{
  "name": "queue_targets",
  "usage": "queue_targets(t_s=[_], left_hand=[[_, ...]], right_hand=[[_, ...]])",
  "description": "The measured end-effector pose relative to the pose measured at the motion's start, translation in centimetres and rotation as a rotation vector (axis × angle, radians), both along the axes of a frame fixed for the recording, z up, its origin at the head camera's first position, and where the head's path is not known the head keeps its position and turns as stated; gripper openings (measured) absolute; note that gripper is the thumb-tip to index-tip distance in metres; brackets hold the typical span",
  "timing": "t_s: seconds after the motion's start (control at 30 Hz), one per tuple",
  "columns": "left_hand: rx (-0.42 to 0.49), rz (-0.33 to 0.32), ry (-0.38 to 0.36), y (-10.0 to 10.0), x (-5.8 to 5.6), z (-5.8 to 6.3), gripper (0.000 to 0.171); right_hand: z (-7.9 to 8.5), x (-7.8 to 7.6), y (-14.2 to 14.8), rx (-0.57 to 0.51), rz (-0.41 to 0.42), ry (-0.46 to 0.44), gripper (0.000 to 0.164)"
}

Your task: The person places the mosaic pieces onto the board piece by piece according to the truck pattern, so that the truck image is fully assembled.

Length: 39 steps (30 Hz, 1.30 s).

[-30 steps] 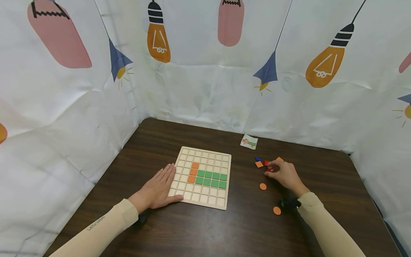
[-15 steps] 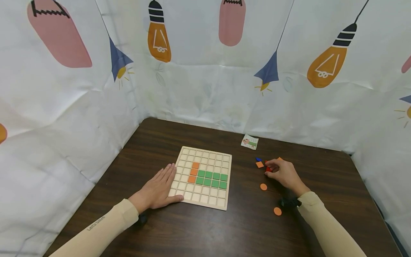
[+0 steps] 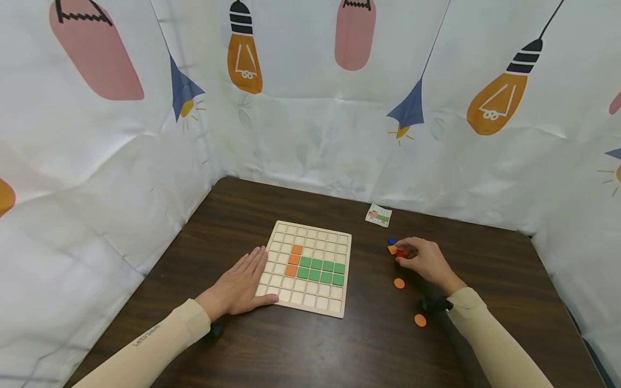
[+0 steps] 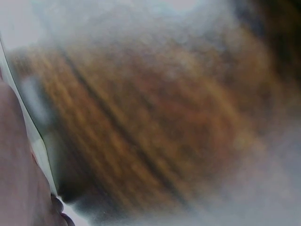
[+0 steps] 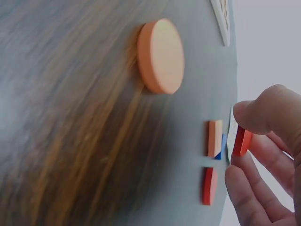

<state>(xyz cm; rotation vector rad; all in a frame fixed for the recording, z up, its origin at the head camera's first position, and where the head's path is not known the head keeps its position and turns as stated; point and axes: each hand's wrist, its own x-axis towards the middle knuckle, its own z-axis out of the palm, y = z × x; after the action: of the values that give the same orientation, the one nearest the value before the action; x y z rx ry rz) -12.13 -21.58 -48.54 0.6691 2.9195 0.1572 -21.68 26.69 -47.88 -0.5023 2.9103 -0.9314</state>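
My left hand [image 3: 237, 283] lies flat with fingers straight, fingertips and thumb over the left edge of a pale wooden grid board [image 3: 315, 303]. Set into the board are a column of orange square tiles [image 3: 294, 260] and two rows of green square tiles [image 3: 315, 274]. Right of the board, my right hand [image 3: 427, 260] pinches a small red tile [image 5: 242, 141] between thumb and finger. Close to it on the table are another red piece [image 5: 210, 186], an orange square tile [image 5: 215, 138] and a blue piece [image 5: 220, 147]. The left wrist view is mostly blurred wood, with part of the hand at its left edge.
Two orange discs [image 3: 399, 283] lie apart on the dark wooden table [image 3: 368, 345], nearer the person than the other loose pieces. A small printed pattern card [image 3: 379, 215] lies at the back. White patterned fabric [image 3: 301, 134] hangs along the table's rear and sides.
My right hand has shifted slightly left and its fingers have closed on a red tile. The left hand holds its place on the board.
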Motion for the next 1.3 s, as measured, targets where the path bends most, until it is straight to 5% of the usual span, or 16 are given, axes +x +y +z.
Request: queue_targets(t_s=[1.3], left_hand=[[-0.02,0.017,-0.038,-0.2,0.4,0.1,0.111]], right_hand=[[3.4,-2.6,-10.9,-0.091,0.227,0.081,0.035]])
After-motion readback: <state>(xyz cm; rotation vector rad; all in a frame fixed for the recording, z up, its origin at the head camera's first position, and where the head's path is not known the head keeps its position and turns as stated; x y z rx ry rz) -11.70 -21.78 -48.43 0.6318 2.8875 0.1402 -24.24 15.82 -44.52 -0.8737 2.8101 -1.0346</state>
